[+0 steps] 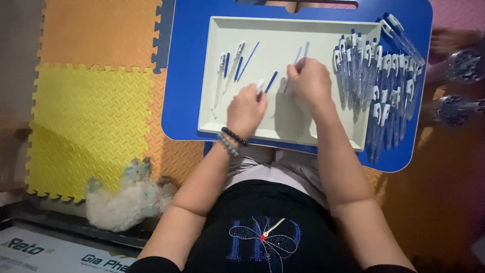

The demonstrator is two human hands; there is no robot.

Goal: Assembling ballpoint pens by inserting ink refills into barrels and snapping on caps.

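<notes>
My left hand [246,108] rests over the pale tray [283,35] and pinches a small white and blue pen part [260,86] at its fingertips. My right hand [310,83] is just to its right, closed around thin blue pen refills [301,53] that stick up past the fingers. Loose pen parts [232,63], clear barrels and blue refills, lie at the tray's left. A big heap of assembled clear pens with white and blue caps [379,81] lies along the tray's right side. Beaded bracelets sit on my left wrist.
The tray sits on a blue lap table [184,76] over orange and yellow foam floor mats [86,111]. A small white fluffy dog [126,197] lies at the lower left. Metal wheel-like objects [457,86] stand at the right edge.
</notes>
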